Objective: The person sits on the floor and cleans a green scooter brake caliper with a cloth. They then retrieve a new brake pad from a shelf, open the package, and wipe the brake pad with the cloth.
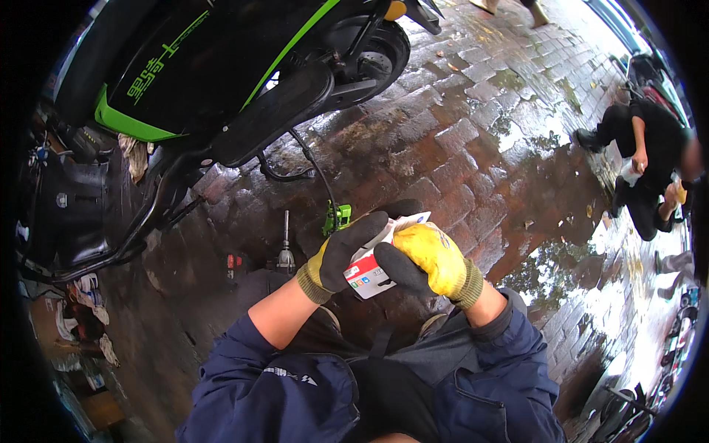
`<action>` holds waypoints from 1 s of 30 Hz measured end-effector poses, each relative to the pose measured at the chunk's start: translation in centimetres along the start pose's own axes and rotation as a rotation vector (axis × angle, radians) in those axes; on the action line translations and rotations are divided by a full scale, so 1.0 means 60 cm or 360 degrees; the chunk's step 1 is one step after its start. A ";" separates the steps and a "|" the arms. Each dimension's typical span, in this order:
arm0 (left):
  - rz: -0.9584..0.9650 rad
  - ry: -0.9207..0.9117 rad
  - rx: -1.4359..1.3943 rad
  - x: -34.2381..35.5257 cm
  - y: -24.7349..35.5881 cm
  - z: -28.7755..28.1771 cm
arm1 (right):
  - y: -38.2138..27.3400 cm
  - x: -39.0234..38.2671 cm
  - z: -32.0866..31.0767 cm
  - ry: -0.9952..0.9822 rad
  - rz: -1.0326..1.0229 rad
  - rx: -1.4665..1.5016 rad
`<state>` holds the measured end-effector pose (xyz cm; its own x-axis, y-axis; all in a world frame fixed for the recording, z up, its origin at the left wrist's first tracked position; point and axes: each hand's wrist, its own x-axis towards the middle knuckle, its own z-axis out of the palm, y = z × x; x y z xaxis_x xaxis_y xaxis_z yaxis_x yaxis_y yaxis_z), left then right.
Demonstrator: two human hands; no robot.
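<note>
Between my gloved hands, in front of my body, is a small white and red cardboard box [371, 279]. My left hand [346, 251], in a yellow and black work glove, is closed round the box's left side. My right hand [428, 260], gloved the same way, grips the right side, its black thumb lying across the front face. A white flap or edge of the box sticks up at the far end between the fingers. What the box contains is hidden.
A black electric scooter [221, 81] with green trim leans over the upper left. Near my feet are a bright green object [337, 218] and a tool with a long metal shaft [286, 247]. Wet brick paving [413, 162] has puddles. A person [650, 162] in dark clothes sits at right.
</note>
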<state>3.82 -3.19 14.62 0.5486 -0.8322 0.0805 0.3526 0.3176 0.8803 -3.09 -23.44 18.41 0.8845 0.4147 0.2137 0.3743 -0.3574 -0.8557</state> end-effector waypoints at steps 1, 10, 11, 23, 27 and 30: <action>0.0166 -0.0034 0.0177 0.000 0.005 0.008 | 0.004 -0.005 0.007 0.0116 -0.0118 -0.0078; -0.0376 -0.0288 -0.0171 0.020 0.005 -0.027 | -0.012 0.018 0.011 0.0008 -0.0250 -0.0142; -0.0500 -0.0220 -0.0825 0.014 0.014 -0.008 | -0.011 0.019 0.013 0.0002 -0.0285 -0.0157; 0.0540 0.0144 0.1601 0.019 -0.029 -0.016 | 0.031 -0.019 0.026 0.0101 -0.0249 -0.0240; 0.0726 0.0199 0.1770 0.019 -0.053 -0.043 | 0.033 -0.022 0.030 0.0233 -0.0126 -0.0326; 0.0829 0.0234 0.2021 0.022 -0.082 -0.083 | 0.028 0.015 0.036 0.0243 -0.0109 -0.0312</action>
<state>6.58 -3.58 8.04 0.5046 -0.6661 0.5493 -0.7992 -0.1198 0.5890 -2.27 -21.90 16.13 0.8816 0.3174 0.3493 0.4681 -0.4943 -0.7325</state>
